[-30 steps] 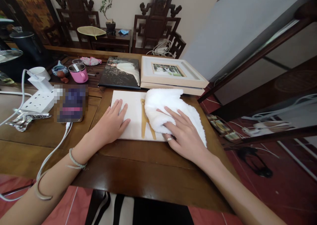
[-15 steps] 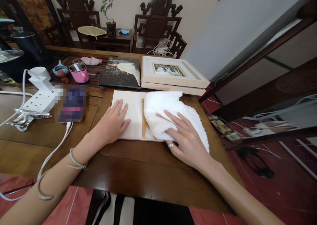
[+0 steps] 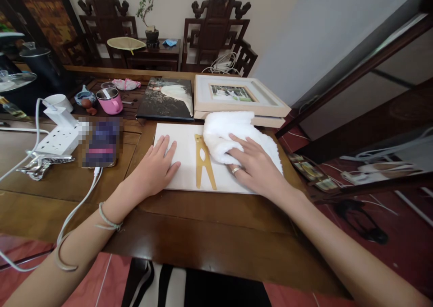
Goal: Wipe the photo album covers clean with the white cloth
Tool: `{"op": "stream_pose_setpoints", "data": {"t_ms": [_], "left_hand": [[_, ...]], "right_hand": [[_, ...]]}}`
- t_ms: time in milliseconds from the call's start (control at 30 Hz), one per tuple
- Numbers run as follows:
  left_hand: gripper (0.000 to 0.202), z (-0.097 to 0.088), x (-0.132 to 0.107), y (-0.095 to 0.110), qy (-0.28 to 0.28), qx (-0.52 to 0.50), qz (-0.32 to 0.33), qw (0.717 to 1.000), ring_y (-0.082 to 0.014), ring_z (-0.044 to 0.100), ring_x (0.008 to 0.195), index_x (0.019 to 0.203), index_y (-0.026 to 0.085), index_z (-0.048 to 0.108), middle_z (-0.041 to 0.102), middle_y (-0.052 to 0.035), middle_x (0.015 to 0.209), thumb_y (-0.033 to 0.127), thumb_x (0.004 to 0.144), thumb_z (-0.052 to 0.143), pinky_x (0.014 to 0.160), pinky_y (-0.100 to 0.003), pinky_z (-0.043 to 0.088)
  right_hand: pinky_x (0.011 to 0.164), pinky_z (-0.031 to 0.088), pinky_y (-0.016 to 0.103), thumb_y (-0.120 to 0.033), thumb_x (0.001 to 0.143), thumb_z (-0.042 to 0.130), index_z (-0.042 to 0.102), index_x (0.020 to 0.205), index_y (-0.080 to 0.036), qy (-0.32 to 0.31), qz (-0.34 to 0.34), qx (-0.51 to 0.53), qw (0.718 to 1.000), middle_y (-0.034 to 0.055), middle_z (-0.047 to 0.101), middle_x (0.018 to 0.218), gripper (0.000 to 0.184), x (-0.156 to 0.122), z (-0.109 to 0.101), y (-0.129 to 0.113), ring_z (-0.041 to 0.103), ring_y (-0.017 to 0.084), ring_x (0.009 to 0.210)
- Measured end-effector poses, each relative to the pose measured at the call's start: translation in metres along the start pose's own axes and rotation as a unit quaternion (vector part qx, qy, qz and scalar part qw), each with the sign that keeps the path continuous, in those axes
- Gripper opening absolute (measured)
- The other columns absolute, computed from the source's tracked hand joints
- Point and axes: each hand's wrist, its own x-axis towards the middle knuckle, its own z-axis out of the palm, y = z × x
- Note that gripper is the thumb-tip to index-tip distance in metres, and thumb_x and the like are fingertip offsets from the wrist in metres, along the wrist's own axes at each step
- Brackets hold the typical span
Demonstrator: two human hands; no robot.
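A flat white panel lies on the wooden table, its long near edge towards me. Fixed on or lying against its middle is a tan A-shaped stand leg with an oval hole. My left hand rests flat on the panel's left part, fingers stretched out and holding nothing. Over the right part spreads a fluffy white cloth. My right hand, a ring on one finger, presses on this cloth with a fold of it bunched under the fingers. The panel's right end is hidden by cloth and hand.
Behind the panel lie a black photo panel and stacked pale wood picture frames. To the left are a phone on a charging cable, a power strip and a pink mug. The table's right edge runs beside my right arm.
My right hand has pushed the white cloth away from me and slightly right, uncovering the tan stand leg. My left hand stays flat on the panel.
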Motion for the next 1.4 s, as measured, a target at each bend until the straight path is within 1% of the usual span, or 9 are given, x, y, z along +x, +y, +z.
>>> {"op": "stream_pose_setpoints", "data": {"t_ms": [200, 333, 500, 700, 833, 1000, 1200, 1300, 1400], "left_hand": [[0.057, -0.001, 0.001, 0.002, -0.004, 0.003, -0.007, 1.0, -0.0356, 0.012, 0.15, 0.148, 0.002, 0.027, 0.019, -0.0269, 0.159, 0.036, 0.102, 0.028, 0.116, -0.055, 0.027], [0.057, -0.003, 0.001, 0.007, -0.007, 0.005, -0.009, 1.0, -0.0358, 0.012, 0.15, 0.148, 0.001, 0.028, 0.019, -0.0268, 0.159, 0.036, 0.102, 0.029, 0.117, -0.054, 0.026], [0.057, -0.005, 0.001, 0.012, -0.005, 0.004, -0.005, 1.0, -0.0354, 0.013, 0.15, 0.148, 0.002, 0.028, 0.019, -0.0264, 0.159, 0.036, 0.102, 0.028, 0.117, -0.054, 0.026], [0.057, 0.0, 0.002, 0.007, -0.002, -0.006, -0.005, 1.0, -0.0344, 0.011, 0.15, 0.149, 0.003, 0.027, 0.018, -0.0264, 0.159, 0.036, 0.102, 0.028, 0.117, -0.054, 0.026], [0.058, 0.0, 0.002, 0.003, -0.005, -0.006, -0.004, 1.0, -0.0336, 0.01, 0.15, 0.15, 0.004, 0.025, 0.017, -0.0252, 0.16, 0.037, 0.102, 0.028, 0.117, -0.054, 0.026], [0.059, -0.004, 0.002, 0.007, -0.027, 0.009, -0.016, 0.999, -0.0355, 0.008, 0.15, 0.149, -0.002, 0.025, 0.013, -0.028, 0.16, 0.035, 0.103, 0.029, 0.118, -0.053, 0.024], [0.059, -0.004, 0.0, 0.009, -0.01, 0.002, -0.006, 1.0, -0.035, 0.009, 0.15, 0.149, 0.0, 0.025, 0.015, -0.0279, 0.159, 0.035, 0.102, 0.029, 0.116, -0.055, 0.026], [0.058, -0.004, 0.0, 0.01, -0.003, 0.0, -0.003, 1.0, -0.0352, 0.01, 0.15, 0.148, 0.0, 0.026, 0.017, -0.0278, 0.159, 0.035, 0.102, 0.028, 0.116, -0.056, 0.026], [0.058, -0.004, 0.0, 0.011, -0.005, -0.001, -0.005, 1.0, -0.0351, 0.01, 0.15, 0.148, 0.001, 0.026, 0.017, -0.0275, 0.159, 0.035, 0.102, 0.028, 0.116, -0.056, 0.026]], "right_hand": [[0.105, 0.041, 0.065, -0.006, 0.075, 0.045, 0.061, 0.09, -0.018, -0.018, -0.057, 0.005, 0.998, 0.0183, 0.062, 0.134, 0.025, -0.032, -0.022, -0.045, 0.044, 0.037, 0.136], [0.109, 0.041, 0.061, -0.002, 0.07, 0.044, 0.057, 0.081, -0.021, -0.022, -0.07, 0.034, 0.997, 0.014, 0.056, 0.141, 0.026, -0.06, -0.043, -0.063, 0.039, 0.032, 0.14], [0.11, 0.04, 0.06, -0.003, 0.072, 0.044, 0.059, 0.085, -0.022, -0.034, -0.08, 0.051, 0.995, 0.0114, 0.054, 0.144, 0.027, -0.057, -0.044, -0.04, 0.036, 0.029, 0.142], [0.11, 0.037, 0.063, -0.01, 0.081, 0.046, 0.06, 0.103, -0.02, -0.027, -0.039, 0.024, 0.999, 0.0154, 0.059, 0.138, 0.028, -0.004, -0.006, 0.011, 0.037, 0.033, 0.141], [0.11, 0.036, 0.063, -0.009, 0.081, 0.047, 0.06, 0.108, -0.019, -0.025, -0.015, 0.003, 1.0, 0.0161, 0.06, 0.136, 0.032, 0.019, 0.009, 0.021, 0.037, 0.033, 0.141], [0.111, 0.036, 0.064, -0.005, 0.077, 0.046, 0.062, 0.099, -0.018, -0.025, -0.044, 0.022, 0.998, 0.0176, 0.058, 0.138, 0.03, -0.004, -0.008, -0.005, 0.039, 0.036, 0.139], [0.113, 0.036, 0.061, -0.003, 0.072, 0.045, 0.059, 0.079, -0.022, -0.054, -0.112, 0.081, 0.989, 0.0083, 0.05, 0.147, 0.025, -0.058, -0.048, -0.04, 0.032, 0.029, 0.144], [0.114, 0.035, 0.06, -0.004, 0.074, 0.045, 0.058, 0.076, -0.023, -0.067, -0.135, 0.108, 0.983, 0.006, 0.048, 0.149, 0.023, -0.066, -0.053, -0.034, 0.031, 0.028, 0.144], [0.115, 0.034, 0.059, -0.008, 0.078, 0.046, 0.059, 0.078, -0.024, -0.061, -0.14, 0.121, 0.981, 0.0054, 0.049, 0.148, 0.021, -0.056, -0.045, -0.014, 0.033, 0.027, 0.144]]}}
